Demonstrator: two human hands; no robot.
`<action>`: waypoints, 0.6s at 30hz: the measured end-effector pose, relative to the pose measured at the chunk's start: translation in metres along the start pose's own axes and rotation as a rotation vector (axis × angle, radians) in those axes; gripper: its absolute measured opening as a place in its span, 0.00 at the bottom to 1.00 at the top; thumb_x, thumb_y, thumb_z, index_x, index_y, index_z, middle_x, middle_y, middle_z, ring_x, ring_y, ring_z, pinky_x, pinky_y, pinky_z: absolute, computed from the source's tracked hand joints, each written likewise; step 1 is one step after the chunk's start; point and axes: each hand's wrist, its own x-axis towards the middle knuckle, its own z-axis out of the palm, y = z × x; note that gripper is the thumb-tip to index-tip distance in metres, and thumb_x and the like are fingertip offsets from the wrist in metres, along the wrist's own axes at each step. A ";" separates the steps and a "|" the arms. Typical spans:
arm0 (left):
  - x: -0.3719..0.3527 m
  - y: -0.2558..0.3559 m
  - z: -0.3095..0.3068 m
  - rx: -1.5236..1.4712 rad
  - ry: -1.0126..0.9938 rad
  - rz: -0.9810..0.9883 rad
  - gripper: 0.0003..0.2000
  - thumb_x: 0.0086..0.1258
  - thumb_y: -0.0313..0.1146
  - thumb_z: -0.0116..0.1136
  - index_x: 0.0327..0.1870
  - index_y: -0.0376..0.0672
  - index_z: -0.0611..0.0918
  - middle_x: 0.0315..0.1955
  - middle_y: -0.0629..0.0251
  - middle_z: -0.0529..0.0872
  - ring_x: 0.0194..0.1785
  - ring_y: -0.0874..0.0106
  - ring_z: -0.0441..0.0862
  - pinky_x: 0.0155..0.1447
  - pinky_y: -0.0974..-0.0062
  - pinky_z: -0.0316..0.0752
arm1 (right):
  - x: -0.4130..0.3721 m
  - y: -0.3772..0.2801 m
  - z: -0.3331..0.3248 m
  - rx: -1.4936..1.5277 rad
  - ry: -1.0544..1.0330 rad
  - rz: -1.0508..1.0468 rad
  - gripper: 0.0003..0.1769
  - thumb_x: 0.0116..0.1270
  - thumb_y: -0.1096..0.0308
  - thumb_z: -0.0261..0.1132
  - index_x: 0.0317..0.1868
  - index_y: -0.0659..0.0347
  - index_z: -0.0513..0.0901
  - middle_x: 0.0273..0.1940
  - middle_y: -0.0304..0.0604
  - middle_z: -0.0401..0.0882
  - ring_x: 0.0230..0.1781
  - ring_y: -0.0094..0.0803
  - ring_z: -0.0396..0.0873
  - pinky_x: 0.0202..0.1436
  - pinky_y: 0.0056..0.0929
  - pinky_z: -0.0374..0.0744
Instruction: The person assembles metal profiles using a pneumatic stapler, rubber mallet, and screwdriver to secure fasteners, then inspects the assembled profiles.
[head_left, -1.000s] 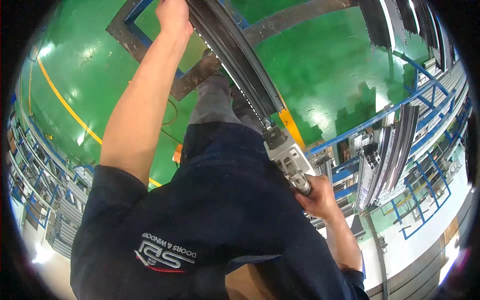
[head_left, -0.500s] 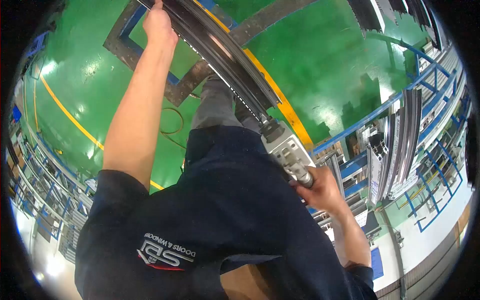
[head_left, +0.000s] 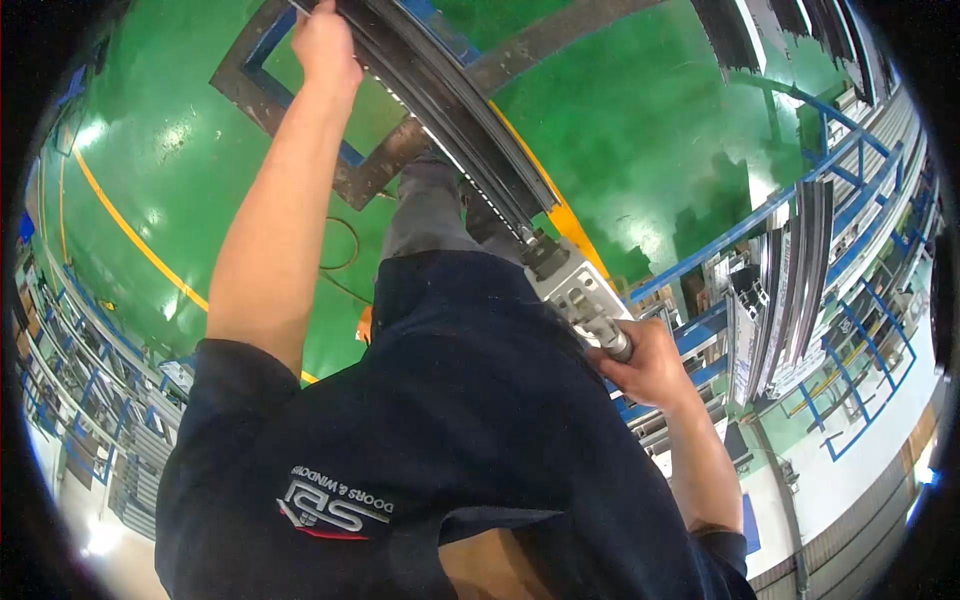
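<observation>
A long dark window-frame profile (head_left: 450, 110) with a pale perforated edge runs diagonally from the top of the view down to my waist. At the upper left, my left hand (head_left: 327, 48) is closed at the near edge of the profile, its fingertips partly hidden. At the profile's lower end sits a silver metal tool (head_left: 580, 290) with slots and a black nose that meets the profile's corner. My right hand (head_left: 650, 365) wraps around the tool's round, silvery rear handle (head_left: 613, 340).
A dark steel stand with blue edges (head_left: 372, 180) is under the profile. To the right, blue racks (head_left: 740, 235) hold bundled profiles (head_left: 800, 290). More racks (head_left: 90, 350) line the left side. A thin hose (head_left: 350, 240) lies on the green floor (head_left: 160, 130).
The view has shifted slightly. My hands keep their places on the profile and the tool; the right hand appears a little higher and further right.
</observation>
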 end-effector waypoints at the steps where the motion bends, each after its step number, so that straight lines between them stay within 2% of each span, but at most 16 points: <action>1: 0.011 -0.007 -0.004 0.045 0.013 0.139 0.17 0.84 0.39 0.49 0.60 0.35 0.80 0.47 0.55 0.87 0.47 0.60 0.86 0.51 0.59 0.83 | 0.001 0.000 0.002 0.010 0.034 0.012 0.16 0.64 0.59 0.77 0.39 0.64 0.86 0.29 0.60 0.84 0.33 0.59 0.85 0.37 0.45 0.82; 2: 0.015 -0.011 -0.007 0.093 0.023 0.277 0.16 0.83 0.34 0.53 0.64 0.36 0.78 0.56 0.57 0.85 0.55 0.61 0.84 0.60 0.58 0.81 | 0.001 0.000 0.008 0.007 0.039 0.001 0.16 0.64 0.59 0.77 0.39 0.64 0.86 0.29 0.60 0.84 0.33 0.59 0.85 0.37 0.45 0.82; 4: 0.021 -0.020 -0.007 0.077 0.021 0.318 0.16 0.83 0.34 0.53 0.65 0.38 0.78 0.55 0.58 0.86 0.55 0.62 0.84 0.59 0.59 0.81 | -0.003 -0.001 0.018 -0.091 0.284 -0.090 0.19 0.64 0.56 0.78 0.38 0.66 0.86 0.31 0.61 0.86 0.36 0.58 0.87 0.38 0.46 0.82; 5: 0.028 -0.024 -0.007 0.096 0.036 0.315 0.16 0.84 0.35 0.52 0.66 0.38 0.77 0.55 0.58 0.85 0.55 0.62 0.84 0.59 0.59 0.81 | -0.006 -0.004 0.022 -0.128 0.332 -0.088 0.22 0.63 0.55 0.79 0.47 0.64 0.85 0.35 0.61 0.87 0.41 0.59 0.87 0.42 0.49 0.83; 6: 0.035 -0.025 -0.008 0.115 0.049 0.313 0.16 0.84 0.35 0.52 0.66 0.39 0.76 0.56 0.58 0.85 0.55 0.62 0.84 0.58 0.59 0.81 | -0.007 -0.006 0.028 -0.122 0.355 -0.097 0.22 0.63 0.55 0.79 0.47 0.64 0.85 0.35 0.61 0.87 0.41 0.59 0.87 0.42 0.49 0.83; 8: 0.040 -0.028 -0.009 0.103 -0.004 0.310 0.17 0.85 0.35 0.50 0.69 0.40 0.75 0.56 0.59 0.85 0.56 0.62 0.84 0.58 0.59 0.81 | -0.008 -0.007 0.036 -0.014 0.501 -0.102 0.31 0.64 0.58 0.79 0.63 0.60 0.79 0.37 0.61 0.88 0.45 0.62 0.87 0.46 0.50 0.83; 9: 0.043 -0.030 -0.012 0.094 -0.013 0.297 0.22 0.83 0.35 0.53 0.73 0.38 0.71 0.61 0.57 0.82 0.60 0.64 0.81 0.64 0.62 0.76 | -0.009 -0.012 0.033 0.041 0.430 -0.129 0.41 0.65 0.59 0.78 0.75 0.56 0.69 0.40 0.61 0.88 0.45 0.63 0.86 0.49 0.50 0.84; 10: 0.044 -0.029 -0.013 0.090 -0.020 0.285 0.27 0.82 0.35 0.56 0.78 0.36 0.67 0.66 0.55 0.80 0.64 0.66 0.77 0.70 0.66 0.70 | -0.005 -0.007 0.034 0.043 0.435 -0.134 0.41 0.65 0.59 0.78 0.75 0.56 0.69 0.40 0.61 0.88 0.45 0.63 0.86 0.49 0.50 0.84; 11: 0.043 -0.024 -0.011 0.092 -0.025 0.289 0.27 0.82 0.35 0.56 0.78 0.36 0.67 0.66 0.55 0.80 0.64 0.66 0.77 0.70 0.66 0.70 | 0.001 0.002 0.036 0.013 0.405 -0.253 0.42 0.65 0.60 0.78 0.76 0.55 0.68 0.40 0.61 0.89 0.45 0.62 0.87 0.49 0.50 0.84; 12: 0.042 -0.021 -0.010 0.103 -0.060 0.341 0.30 0.82 0.35 0.56 0.80 0.37 0.61 0.69 0.55 0.78 0.66 0.66 0.76 0.72 0.67 0.68 | 0.005 0.009 0.038 -0.015 0.373 -0.367 0.43 0.65 0.60 0.78 0.77 0.54 0.68 0.41 0.62 0.89 0.45 0.61 0.87 0.49 0.49 0.84; 14: 0.041 -0.029 -0.003 0.124 -0.134 0.426 0.38 0.82 0.34 0.56 0.86 0.39 0.50 0.75 0.56 0.73 0.70 0.66 0.73 0.75 0.68 0.64 | 0.004 0.000 0.036 0.027 0.326 -0.289 0.42 0.65 0.61 0.78 0.77 0.53 0.69 0.43 0.61 0.89 0.45 0.60 0.88 0.50 0.47 0.85; 16: 0.039 -0.030 -0.001 0.101 -0.136 0.379 0.38 0.82 0.32 0.55 0.86 0.40 0.49 0.75 0.57 0.72 0.70 0.66 0.73 0.75 0.68 0.64 | 0.005 -0.002 0.045 -0.002 0.460 -0.269 0.40 0.64 0.60 0.79 0.75 0.54 0.73 0.44 0.60 0.90 0.46 0.58 0.88 0.51 0.44 0.85; 17: 0.036 -0.027 -0.001 0.108 -0.130 0.372 0.38 0.82 0.32 0.55 0.86 0.40 0.49 0.75 0.57 0.73 0.70 0.67 0.73 0.75 0.68 0.64 | 0.003 -0.006 0.048 0.043 0.490 -0.296 0.39 0.62 0.58 0.81 0.72 0.55 0.77 0.44 0.58 0.91 0.45 0.54 0.90 0.51 0.42 0.85; 18: 0.034 -0.025 0.000 0.114 -0.125 0.369 0.38 0.82 0.31 0.55 0.86 0.40 0.49 0.75 0.57 0.73 0.70 0.67 0.73 0.75 0.68 0.64 | 0.005 -0.004 0.048 0.043 0.488 -0.290 0.39 0.62 0.58 0.81 0.72 0.55 0.77 0.44 0.58 0.91 0.45 0.54 0.90 0.51 0.42 0.85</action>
